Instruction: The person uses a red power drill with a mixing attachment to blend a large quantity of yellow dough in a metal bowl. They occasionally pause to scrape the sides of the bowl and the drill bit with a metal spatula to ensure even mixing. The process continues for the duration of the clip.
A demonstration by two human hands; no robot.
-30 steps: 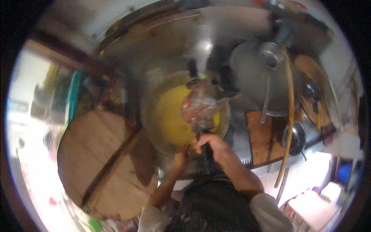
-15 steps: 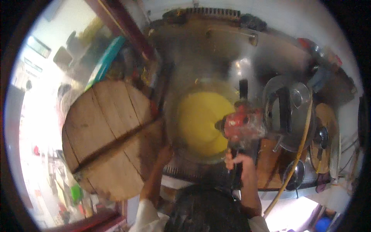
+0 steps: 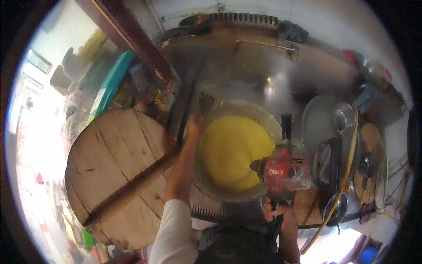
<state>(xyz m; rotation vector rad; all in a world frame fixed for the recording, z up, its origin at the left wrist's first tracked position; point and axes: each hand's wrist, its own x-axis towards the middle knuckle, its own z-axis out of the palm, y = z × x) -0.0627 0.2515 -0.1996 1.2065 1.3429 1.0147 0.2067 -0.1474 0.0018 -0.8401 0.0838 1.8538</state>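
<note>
A wide metal pot (image 3: 276,124) holds smooth yellow liquid (image 3: 233,154) with a swirl mark on its surface. My right hand (image 3: 278,210) is closed round the dark grip of a red power drill (image 3: 285,172), held over the pot's near right rim. The drill's chuck points left over the liquid; whatever is fitted in it is hard to make out. Close to the pot's left rim, my left hand (image 3: 195,126) looks closed. A dark, frayed, brush-like thing (image 3: 206,101) shows just beyond its fingers; whether the hand grips this or the rim is unclear.
Left of the pot leans a round wooden lid (image 3: 118,158) with a crossbar. On the right are a metal basin (image 3: 314,116), a small steel bowl (image 3: 344,122), a long thin stick (image 3: 349,163) and a round wooden board (image 3: 372,136). A metal backsplash (image 3: 246,66) rises behind.
My left hand has moved away from me along the pot's left side, and the brush-like thing now shows beyond it. My right hand still holds the drill over the pot. The whole view has shifted slightly.
</note>
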